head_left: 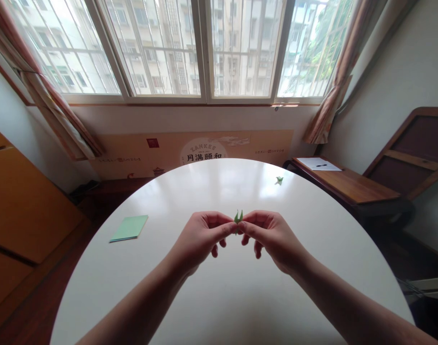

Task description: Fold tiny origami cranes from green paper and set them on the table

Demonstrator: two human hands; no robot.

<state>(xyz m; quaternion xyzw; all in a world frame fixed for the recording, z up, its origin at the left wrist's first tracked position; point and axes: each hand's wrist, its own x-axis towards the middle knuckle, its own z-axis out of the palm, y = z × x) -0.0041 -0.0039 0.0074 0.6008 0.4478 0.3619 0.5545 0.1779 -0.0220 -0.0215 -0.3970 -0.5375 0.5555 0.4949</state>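
The left hand (pixel 201 235) and right hand (pixel 274 235) both pinch a small green piece (pixel 238 216) by thumb and fingers; its pointed tips jut past the grip, right of the green paper stack (pixel 130 227).

Likely home: pink-beige cloth curtains (pixel 53 96) flanking barred glass window (pixel 161 52); orange-brown wooden cabinet (pixel 25 206) beyond round white table (pixel 219 306), left edge.

Small piece (pixel 238 220) green; paper stack (pixel 130 227) pale green; tabletop (pixel 190 191) white; cabinet (pixel 25 206) orange.

Tied-back curtains (pixel 55 103) flank a wide, barred window (pixel 165 52).
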